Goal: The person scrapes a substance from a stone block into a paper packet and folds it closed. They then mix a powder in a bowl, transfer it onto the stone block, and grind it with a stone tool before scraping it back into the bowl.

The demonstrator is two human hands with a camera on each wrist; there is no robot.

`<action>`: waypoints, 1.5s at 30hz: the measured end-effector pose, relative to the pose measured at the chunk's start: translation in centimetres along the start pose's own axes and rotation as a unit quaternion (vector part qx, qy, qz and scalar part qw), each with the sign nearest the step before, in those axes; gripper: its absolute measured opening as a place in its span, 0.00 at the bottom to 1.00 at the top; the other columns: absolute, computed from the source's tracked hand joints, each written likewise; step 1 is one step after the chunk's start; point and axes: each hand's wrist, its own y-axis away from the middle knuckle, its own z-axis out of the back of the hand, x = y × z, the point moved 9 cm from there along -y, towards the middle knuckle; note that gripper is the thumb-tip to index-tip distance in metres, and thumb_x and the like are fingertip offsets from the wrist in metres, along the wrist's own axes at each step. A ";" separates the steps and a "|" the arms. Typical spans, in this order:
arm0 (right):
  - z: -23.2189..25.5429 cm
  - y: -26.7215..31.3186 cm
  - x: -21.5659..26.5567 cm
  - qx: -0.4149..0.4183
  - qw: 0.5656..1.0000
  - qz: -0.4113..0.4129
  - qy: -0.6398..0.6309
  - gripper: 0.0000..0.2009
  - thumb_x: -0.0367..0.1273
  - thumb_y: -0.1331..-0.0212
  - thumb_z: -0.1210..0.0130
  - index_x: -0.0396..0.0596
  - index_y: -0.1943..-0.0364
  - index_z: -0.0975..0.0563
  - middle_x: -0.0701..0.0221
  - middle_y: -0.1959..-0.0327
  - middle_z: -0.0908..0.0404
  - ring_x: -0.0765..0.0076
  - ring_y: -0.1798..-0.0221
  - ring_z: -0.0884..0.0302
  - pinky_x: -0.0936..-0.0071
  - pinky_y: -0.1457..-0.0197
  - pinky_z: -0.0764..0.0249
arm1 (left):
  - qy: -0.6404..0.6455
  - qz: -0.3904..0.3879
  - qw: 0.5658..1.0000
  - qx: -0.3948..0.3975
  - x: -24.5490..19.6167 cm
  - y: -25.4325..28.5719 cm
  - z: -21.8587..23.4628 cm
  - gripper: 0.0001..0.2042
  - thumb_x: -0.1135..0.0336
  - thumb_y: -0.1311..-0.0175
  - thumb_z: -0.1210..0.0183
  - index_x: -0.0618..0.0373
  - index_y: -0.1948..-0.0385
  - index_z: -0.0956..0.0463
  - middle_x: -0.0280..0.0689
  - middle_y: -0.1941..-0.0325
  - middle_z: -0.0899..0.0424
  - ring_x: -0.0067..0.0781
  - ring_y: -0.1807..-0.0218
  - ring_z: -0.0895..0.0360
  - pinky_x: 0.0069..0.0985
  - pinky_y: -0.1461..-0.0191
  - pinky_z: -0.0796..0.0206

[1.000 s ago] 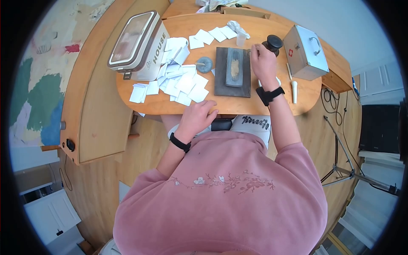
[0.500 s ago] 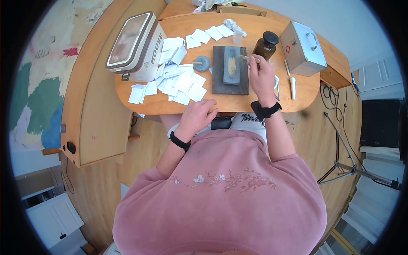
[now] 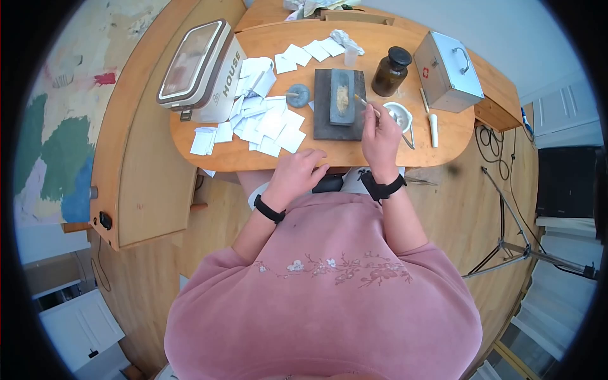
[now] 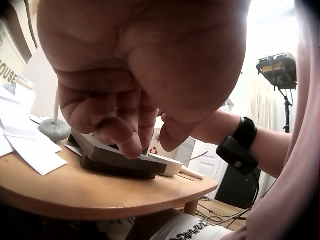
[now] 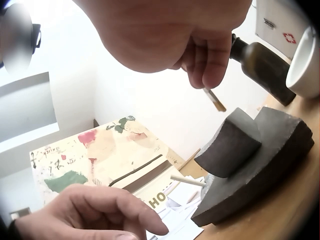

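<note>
My right hand (image 3: 382,134) pinches a small brush (image 5: 216,102) by its handle, the bristles pointing toward a grey stone block (image 3: 335,114). Tan powder (image 3: 342,99) lies in a long hollow in the block's top. Under the block is a dark flat slab (image 3: 322,120). In the right wrist view the bristle tip hangs in the air just above the block. My left hand (image 3: 296,172) lies at the table's front edge with loosely bent fingers and nothing in them. A white mortar (image 3: 403,113) stands just right of my right hand.
A brown glass bottle (image 3: 389,75) and a silver first-aid case (image 3: 451,82) stand right of the slab. Loose white papers (image 3: 272,123), a round grey stone (image 3: 297,95) and a lidded box (image 3: 225,88) are at left. A white pestle-like stick (image 3: 433,130) lies at right.
My right hand has come back from beside the brown bottle toward my body and a little left. The brush now shows near the stone block. My left hand has stayed in place.
</note>
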 end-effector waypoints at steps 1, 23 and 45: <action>-0.6 0.0 -0.2 0.030 0.999 -0.013 0.010 0.09 0.29 0.19 0.39 0.37 0.48 0.13 0.56 0.68 0.09 0.57 0.68 0.09 0.66 0.62 0.19 | 0.000 -0.004 1.000 0.000 -0.1 0.1 0.0 0.11 0.62 0.28 0.28 0.56 0.50 0.12 0.43 0.58 0.07 0.49 0.63 0.09 0.41 0.60 0.19; -0.9 0.6 -3.6 0.190 0.955 -0.121 -0.192 0.11 0.34 0.18 0.36 0.38 0.49 0.11 0.75 0.68 0.11 0.84 0.66 0.19 0.79 0.62 0.24 | 0.006 -0.004 1.000 -0.012 -1.2 0.8 0.4 0.10 0.61 0.27 0.30 0.56 0.54 0.13 0.44 0.59 0.08 0.54 0.60 0.10 0.47 0.58 0.19; -3.4 -1.9 -3.0 0.163 0.969 -0.083 -0.168 0.11 0.33 0.18 0.37 0.37 0.46 0.13 0.68 0.66 0.07 0.78 0.66 0.15 0.75 0.60 0.20 | 0.000 -0.002 1.000 -0.004 -0.4 0.8 0.0 0.10 0.62 0.27 0.29 0.55 0.52 0.13 0.42 0.59 0.08 0.48 0.64 0.10 0.42 0.61 0.20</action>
